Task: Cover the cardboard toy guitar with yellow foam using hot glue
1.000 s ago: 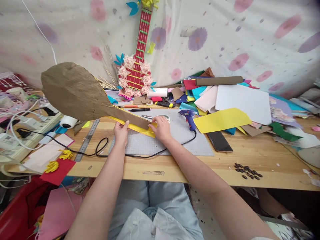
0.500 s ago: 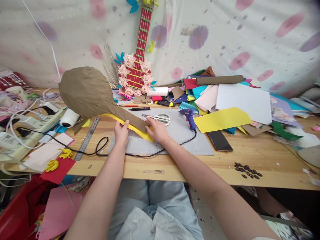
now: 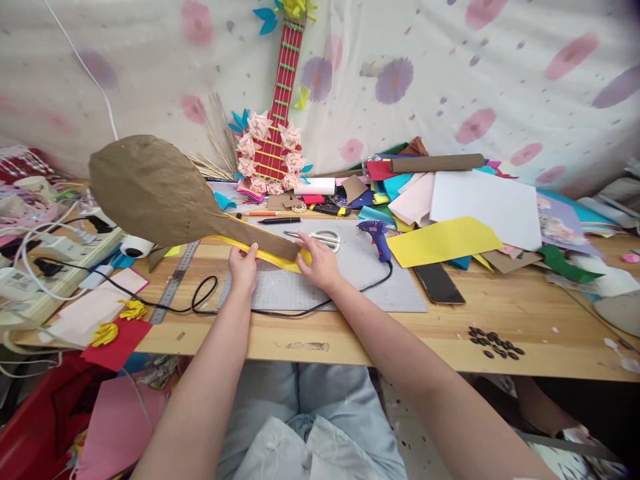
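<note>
A brown paper-covered lute shape (image 3: 155,193), with a broad round body and a long flat neck, is held over the grey cutting mat (image 3: 380,287). Yellow paper (image 3: 270,259) runs along the neck's near edge and underside. My left hand (image 3: 243,265) pinches that edge about midway along the neck, thumb on top. My right hand (image 3: 318,262) grips the neck's tip with thumb and fingers. Beyond the right hand lie scissors (image 3: 327,239) with pale handles. A blue glue gun (image 3: 376,239) rests to the right on the mat.
A red paper guitar with pink flowers (image 3: 275,143) leans on the curtain. Power strips and cables (image 3: 65,267) crowd the left. Coloured paper sheets (image 3: 445,243), a phone (image 3: 440,283) and small dark beads (image 3: 495,343) lie right. A metal ruler (image 3: 175,283) lies left of the mat.
The brown lute shape has swung slightly: its round body moved left and a little down, and its neck lies flatter. Both hands still hold it at nearly the same places.
</note>
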Action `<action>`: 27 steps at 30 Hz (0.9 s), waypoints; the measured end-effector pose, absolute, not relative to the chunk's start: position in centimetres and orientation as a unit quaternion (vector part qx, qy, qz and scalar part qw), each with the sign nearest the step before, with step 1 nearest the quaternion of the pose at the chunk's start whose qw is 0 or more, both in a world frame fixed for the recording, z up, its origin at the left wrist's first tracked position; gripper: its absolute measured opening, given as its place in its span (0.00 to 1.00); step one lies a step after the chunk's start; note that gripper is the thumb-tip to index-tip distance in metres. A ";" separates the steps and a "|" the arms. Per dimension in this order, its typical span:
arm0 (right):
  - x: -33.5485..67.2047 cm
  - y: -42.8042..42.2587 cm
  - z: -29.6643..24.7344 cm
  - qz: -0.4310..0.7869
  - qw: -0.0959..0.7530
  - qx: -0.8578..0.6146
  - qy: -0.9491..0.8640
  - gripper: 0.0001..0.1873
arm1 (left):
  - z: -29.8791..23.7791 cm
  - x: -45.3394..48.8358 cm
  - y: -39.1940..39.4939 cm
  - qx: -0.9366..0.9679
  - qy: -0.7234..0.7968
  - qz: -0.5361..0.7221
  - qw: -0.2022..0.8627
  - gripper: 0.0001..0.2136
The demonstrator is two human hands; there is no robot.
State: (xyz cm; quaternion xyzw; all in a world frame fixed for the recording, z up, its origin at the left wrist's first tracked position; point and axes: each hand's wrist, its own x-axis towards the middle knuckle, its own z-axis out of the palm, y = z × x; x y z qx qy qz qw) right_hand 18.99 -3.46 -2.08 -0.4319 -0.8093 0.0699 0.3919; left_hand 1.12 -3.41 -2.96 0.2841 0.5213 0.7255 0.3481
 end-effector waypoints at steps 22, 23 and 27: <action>19.5 -1.9 -1.6 0.157 0.322 -0.585 -0.727 0.16 | -3.4 3.7 -4.5 0.432 0.590 0.596 0.332 0.18; 19.9 -1.7 -1.6 0.179 0.317 -0.585 -0.725 0.16 | -3.2 3.4 -4.7 0.453 0.605 0.569 0.323 0.20; 21.7 -0.8 -1.6 0.244 0.283 -0.563 -0.738 0.13 | -1.2 1.3 -5.8 0.530 0.631 0.523 0.217 0.24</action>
